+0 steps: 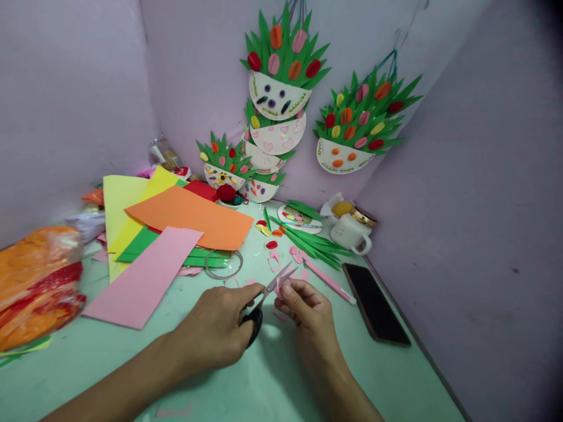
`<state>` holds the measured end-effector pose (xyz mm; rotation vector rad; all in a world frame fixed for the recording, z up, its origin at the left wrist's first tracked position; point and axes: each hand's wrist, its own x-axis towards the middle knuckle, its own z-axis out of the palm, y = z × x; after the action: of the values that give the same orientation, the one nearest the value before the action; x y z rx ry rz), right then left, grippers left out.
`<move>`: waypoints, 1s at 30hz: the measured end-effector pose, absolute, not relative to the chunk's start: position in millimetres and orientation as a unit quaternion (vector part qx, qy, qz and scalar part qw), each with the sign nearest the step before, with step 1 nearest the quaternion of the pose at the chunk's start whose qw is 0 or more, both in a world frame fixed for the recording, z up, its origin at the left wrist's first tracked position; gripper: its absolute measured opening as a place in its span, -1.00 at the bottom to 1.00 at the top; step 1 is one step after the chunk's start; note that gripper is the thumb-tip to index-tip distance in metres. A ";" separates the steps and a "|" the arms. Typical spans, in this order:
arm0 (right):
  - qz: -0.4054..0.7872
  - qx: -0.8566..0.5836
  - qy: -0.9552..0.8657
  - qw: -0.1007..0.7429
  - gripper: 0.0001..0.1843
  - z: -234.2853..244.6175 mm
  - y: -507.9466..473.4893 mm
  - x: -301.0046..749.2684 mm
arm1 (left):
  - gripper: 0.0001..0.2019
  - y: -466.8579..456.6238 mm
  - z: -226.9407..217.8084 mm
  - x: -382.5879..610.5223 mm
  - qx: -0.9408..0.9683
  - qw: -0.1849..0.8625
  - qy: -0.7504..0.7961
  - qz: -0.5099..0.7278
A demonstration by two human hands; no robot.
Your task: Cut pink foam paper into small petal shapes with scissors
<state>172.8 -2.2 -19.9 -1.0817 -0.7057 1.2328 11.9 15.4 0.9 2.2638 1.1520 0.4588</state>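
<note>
My left hand (220, 325) is closed around the black handles of a pair of scissors (267, 291), its blades parted and pointing up to the right. Between the thumb and fingers of my right hand (308, 308) is a small piece of pink paper (281, 285), which sits at the scissor blades. Pink paper scraps (274, 261) lie just beyond the blades. Past them are small red, orange and yellow paper ovals (271, 245) and a fan of long green paper strips (314, 243). A pink pen-like tool (332, 282) lies to the right of my right hand.
Coloured sheets, with a pink one (145, 278) on top, and a roll of tape (224, 264) are at left. An orange plastic bag (35, 281) sits farther left. A phone (376, 305) and white mug (350, 233) stand along the right wall. Paper flower baskets (281, 97) hang behind.
</note>
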 end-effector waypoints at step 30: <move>0.551 -0.485 -0.277 0.620 -0.70 -13.3 -0.1 174.3 | -0.87 22.6 0.8 12.3 0.750 0.346 0.498 0.264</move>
<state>174.3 -0.1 -13.3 -1.1150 -0.6373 1.2679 12.3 22.6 0.8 1.9461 1.2938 0.6857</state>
